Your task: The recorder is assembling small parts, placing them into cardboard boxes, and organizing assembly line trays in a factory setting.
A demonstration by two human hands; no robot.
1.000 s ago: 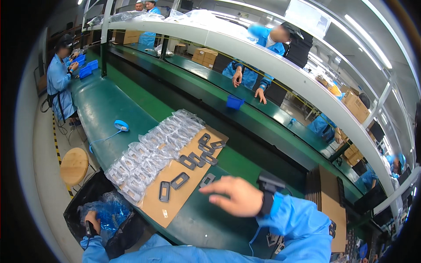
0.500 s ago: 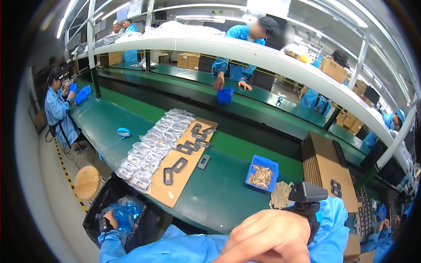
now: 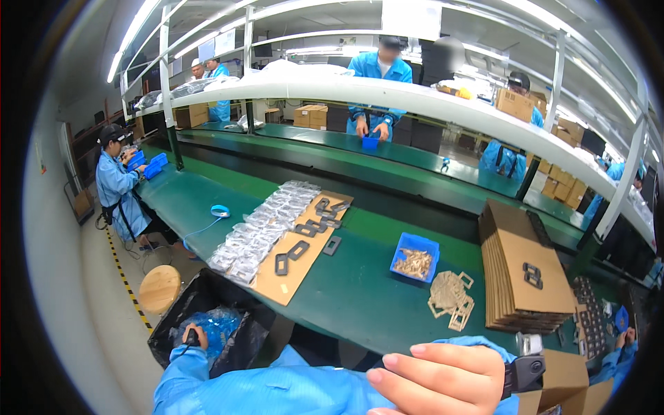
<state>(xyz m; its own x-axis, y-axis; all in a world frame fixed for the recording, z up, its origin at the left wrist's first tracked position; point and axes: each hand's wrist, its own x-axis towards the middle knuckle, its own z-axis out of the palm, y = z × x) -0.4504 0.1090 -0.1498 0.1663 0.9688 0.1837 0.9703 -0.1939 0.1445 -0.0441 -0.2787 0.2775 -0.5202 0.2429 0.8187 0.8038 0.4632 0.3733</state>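
Observation:
My left hand [image 3: 198,337] reaches over a black-lined bin [image 3: 158,340], beside crumpled blue plastic [image 3: 220,325]; its fingers are mostly hidden, so any hold cannot be made out. Close in front of me is my right hand [image 3: 443,379], fingers loosely bent and side by side, with nothing seen in them. A small camera-like device [image 3: 527,370] is strapped at that wrist. On the green bench, rows of clear-bagged parts [image 3: 266,221] lie along a cardboard sheet [image 3: 283,289]. Several dark rectangular frames [image 3: 298,250] rest on its bare part, and one grey frame [image 3: 332,245] lies just off it.
A blue bin [image 3: 416,243] of small tan pieces stands near a heap of cardboard frames [image 3: 451,297]. To the right is a tall cardboard stack [image 3: 515,277]. A blue wrist strap [image 3: 220,211] lies left; a wooden stool [image 3: 160,289] stands beyond the bin. Co-workers work nearby.
My right hand has swung lower and turned, uncovering the cardboard frames and stack. The view has shifted. Across the bench, a co-worker now has both hands at a small blue bin.

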